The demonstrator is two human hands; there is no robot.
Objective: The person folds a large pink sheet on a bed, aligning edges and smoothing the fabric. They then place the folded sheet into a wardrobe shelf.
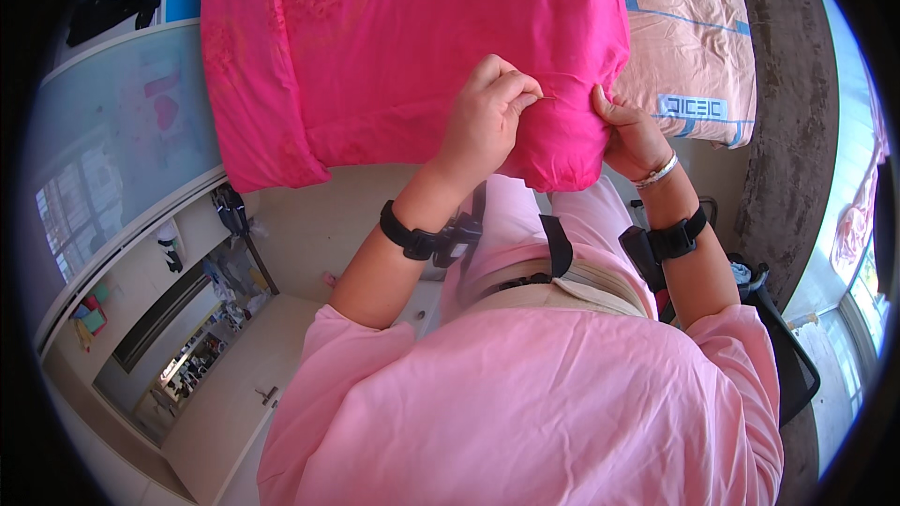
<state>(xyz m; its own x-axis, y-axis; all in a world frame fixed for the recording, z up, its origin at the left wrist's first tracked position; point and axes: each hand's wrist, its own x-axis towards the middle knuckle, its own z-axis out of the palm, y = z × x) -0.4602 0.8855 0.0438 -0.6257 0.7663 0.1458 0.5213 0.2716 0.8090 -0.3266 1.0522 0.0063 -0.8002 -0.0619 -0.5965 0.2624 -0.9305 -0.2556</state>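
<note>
A bright pink quilt (436, 42) with a faint flower pattern lies over the bed before me. Between thumb and forefinger, my left hand (489, 109) pinches a thin needle (548, 98), which points right, against or just above the pink cloth. Whether its tip is in the fabric is too small to tell. My right hand (633, 137) grips the quilt's bunched near edge, thumb on top and fingers curled at the side, partly hidden. A rounded fold of the quilt (566, 154) hangs between my hands, over my knees.
Beige bedding with blue stripes (692, 49) lies at the right. A glossy sliding panel (126, 133) stands at the left, near a door with a handle (266, 395). Behind my right arm is a black mesh chair (787, 358). Black straps with devices (439, 242) circle both forearms.
</note>
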